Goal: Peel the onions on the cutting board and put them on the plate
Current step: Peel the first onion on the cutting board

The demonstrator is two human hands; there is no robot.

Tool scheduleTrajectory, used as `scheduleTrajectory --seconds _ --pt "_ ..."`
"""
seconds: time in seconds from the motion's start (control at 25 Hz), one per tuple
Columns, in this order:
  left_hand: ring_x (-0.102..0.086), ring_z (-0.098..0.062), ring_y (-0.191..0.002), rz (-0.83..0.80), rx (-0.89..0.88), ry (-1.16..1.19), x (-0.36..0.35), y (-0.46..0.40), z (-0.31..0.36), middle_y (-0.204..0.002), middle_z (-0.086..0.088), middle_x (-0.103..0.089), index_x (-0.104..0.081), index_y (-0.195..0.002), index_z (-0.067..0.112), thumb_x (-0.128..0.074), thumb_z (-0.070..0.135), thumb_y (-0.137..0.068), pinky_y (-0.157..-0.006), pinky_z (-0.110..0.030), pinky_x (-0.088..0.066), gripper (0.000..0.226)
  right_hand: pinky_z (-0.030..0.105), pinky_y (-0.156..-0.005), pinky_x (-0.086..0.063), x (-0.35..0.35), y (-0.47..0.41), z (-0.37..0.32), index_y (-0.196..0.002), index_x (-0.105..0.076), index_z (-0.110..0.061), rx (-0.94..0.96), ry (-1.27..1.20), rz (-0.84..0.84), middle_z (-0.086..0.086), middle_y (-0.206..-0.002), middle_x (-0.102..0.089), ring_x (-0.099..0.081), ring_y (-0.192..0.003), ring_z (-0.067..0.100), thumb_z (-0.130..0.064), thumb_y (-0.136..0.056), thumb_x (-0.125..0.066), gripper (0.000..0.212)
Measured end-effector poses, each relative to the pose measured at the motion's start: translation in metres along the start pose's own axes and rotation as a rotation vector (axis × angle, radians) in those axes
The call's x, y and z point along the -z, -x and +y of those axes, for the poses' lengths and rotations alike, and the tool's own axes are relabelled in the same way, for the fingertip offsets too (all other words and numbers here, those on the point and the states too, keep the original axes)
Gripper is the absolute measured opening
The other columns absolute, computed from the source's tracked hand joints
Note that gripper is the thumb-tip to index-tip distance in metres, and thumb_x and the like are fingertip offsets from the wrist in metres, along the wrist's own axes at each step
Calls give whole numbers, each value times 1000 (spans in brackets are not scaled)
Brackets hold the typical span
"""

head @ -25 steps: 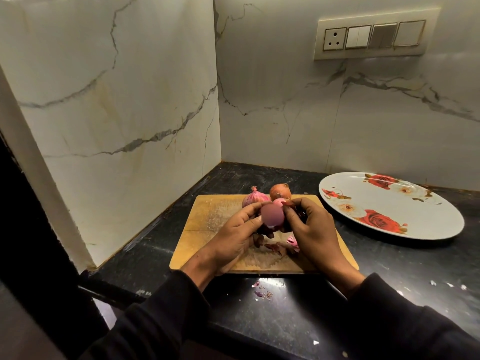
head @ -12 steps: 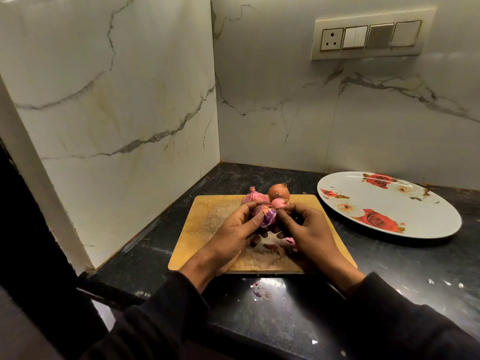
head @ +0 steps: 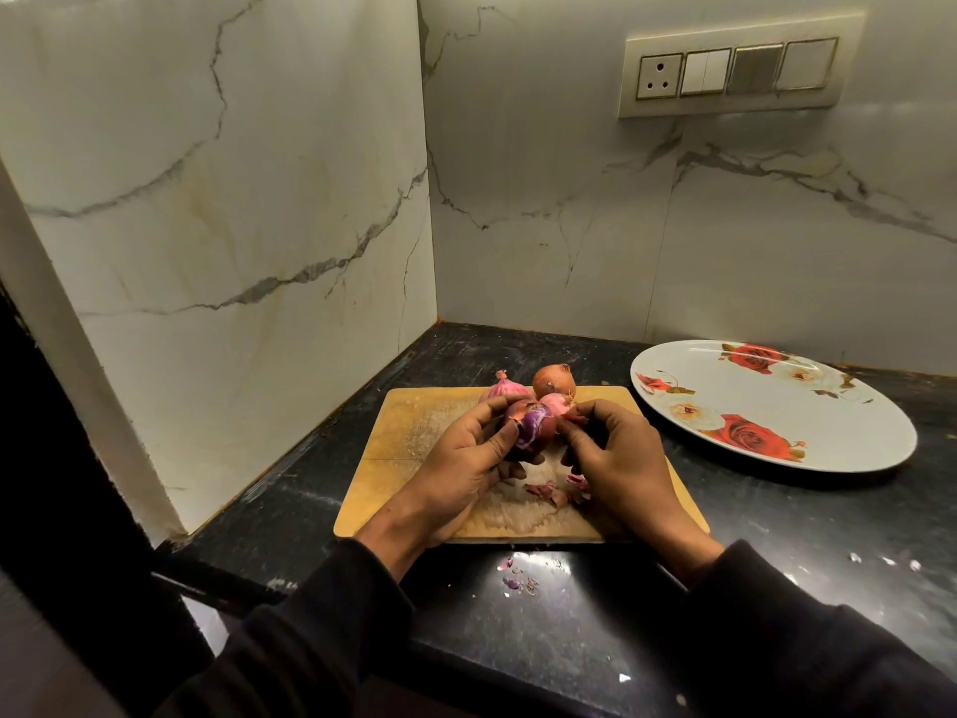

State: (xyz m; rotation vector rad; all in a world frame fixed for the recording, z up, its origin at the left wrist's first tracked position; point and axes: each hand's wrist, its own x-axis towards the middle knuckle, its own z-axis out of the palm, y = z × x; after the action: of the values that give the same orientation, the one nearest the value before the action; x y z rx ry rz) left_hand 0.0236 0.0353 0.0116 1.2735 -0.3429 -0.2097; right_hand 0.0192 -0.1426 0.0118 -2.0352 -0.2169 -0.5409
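Two walls meet in a corner. The left wall (head: pixel 217 199) and the back wall (head: pixel 725 225) are both white stone with thin grey lines that look like cracks. High on the back wall sits a switch panel (head: pixel 735 70) with a plug hole on its left side and a few switches next to it. Below the walls is a black counter (head: pixel 544 624). It is shiny, and a bright spot of light glows on it near the front. Small white specks lie on it. The far left side is very dark.
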Motion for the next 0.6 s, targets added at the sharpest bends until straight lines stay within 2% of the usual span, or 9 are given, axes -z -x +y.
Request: scheduleTrajectory --seconds 0.12,0.24,0.36,0.48,0.6 --pt "-70 -21 -92 39 -11 46 0 -1 0 -116 -7 -69 -59 -124 19 -51 9 -100 -67 -24 -57 27 10 -66 -43 -1 2 -2 -102 -74 -20 122 166 -14 -11 -84 -67 -62 -70 3 -5 -92 -67 19" --pt "-69 -22 -99 87 -8 102 0 -2 0 -121 -10 -67 -58 -127 17 -50 10 -101 -69 -25 -59 28 5 -67 -36 0 1 0 -102 -73 -16 109 242 -62 -8 -89 -65 -57 -79 6 -3 -92 -64 18" --pt "-71 -24 -102 96 -3 124 0 -2 1 -125 -10 -66 -56 -132 16 -52 6 -100 -78 -29 -61 34 3 -72 -35 -1 2 1 -103 -73 -15 161 266 -104 -11 -92 -57 -51 -84 5 -3 -92 -61 19" --pt "-71 -29 -105 117 -7 157 -1 -2 2 -127 -16 -64 -58 -125 14 -54 2 -98 -87 -36 -60 30 4 -74 -36 -3 2 0 -105 -73 -16 183 216 -107 -11 -95 -57 -52 -87 2 -14 -95 -61 15" --pt "-72 -26 -104 132 5 127 -1 -3 1 -123 -16 -66 -56 -123 12 -57 -1 -95 -86 -37 -61 31 9 -72 -41 -2 2 0 -104 -75 -20 164 134 -81 -13 -93 -64 -58 -88 -1 -25 -98 -61 16"
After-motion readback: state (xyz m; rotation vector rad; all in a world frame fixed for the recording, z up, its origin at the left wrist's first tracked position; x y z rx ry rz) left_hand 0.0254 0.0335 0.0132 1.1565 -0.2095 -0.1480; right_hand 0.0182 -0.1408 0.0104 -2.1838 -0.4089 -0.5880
